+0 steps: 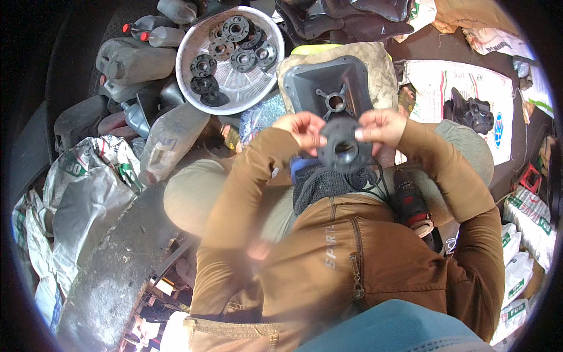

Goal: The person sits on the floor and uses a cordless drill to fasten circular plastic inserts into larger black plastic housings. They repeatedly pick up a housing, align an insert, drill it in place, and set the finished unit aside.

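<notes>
Between my two hands is a round black flanged plastic disc with a hole in its middle, held up over my lap. The fingers of my left hand pinch its left edge, and those of my right hand grip its upper right edge. Just beyond it lies a square black flared plastic housing, with a ring on spokes in its centre, on a stained pale cushion. Past my left hand, a white perforated basket contains several similar black discs.
Grey jugs crowd the left, near a silvery sack. On a white sack at right sits a black molded part. A black and red hand tool rests by my right thigh. More black housings are stacked at the back.
</notes>
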Motion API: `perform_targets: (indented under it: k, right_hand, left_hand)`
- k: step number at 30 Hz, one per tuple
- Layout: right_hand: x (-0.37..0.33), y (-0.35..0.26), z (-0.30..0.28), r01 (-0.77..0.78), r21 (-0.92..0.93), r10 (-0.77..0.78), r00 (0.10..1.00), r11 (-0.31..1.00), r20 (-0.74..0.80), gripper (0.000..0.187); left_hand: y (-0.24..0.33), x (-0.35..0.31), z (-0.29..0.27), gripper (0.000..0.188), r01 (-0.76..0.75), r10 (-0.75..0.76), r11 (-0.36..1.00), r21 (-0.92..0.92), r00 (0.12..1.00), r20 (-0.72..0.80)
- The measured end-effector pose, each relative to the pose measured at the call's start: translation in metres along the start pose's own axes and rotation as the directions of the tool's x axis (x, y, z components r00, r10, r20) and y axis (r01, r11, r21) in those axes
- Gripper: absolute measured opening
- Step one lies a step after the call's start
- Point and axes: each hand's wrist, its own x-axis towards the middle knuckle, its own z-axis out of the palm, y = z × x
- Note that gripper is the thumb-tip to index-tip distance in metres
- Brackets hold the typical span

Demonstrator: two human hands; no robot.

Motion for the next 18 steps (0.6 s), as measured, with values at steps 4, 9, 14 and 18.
perform_targets:
  k: [4,9,14,18]
  right_hand:
    - [0.019,-0.011,-0.007,0.167,0.066,-0.146,0.956,0.984,-0.256,0.029]
    - [0.042,-0.006,-0.022,0.184,0.050,-0.157,0.930,0.982,-0.332,0.034]
    - [0.048,-0.005,-0.025,0.193,0.110,-0.146,0.930,0.975,-0.336,0.036]
    - [0.048,-0.008,-0.025,0.183,0.112,-0.138,0.937,0.977,-0.322,0.036]
  left_hand:
    - [0.006,0.023,-0.007,0.032,-0.140,0.103,0.985,-0.097,0.944,-0.312]
    - [0.007,0.037,-0.005,0.033,-0.217,0.187,0.976,-0.017,0.876,-0.445]
    - [0.009,0.043,-0.008,0.032,-0.176,0.130,0.983,-0.056,0.877,-0.462]
    - [0.007,0.043,-0.015,0.033,-0.142,0.089,0.985,-0.098,0.904,-0.419]
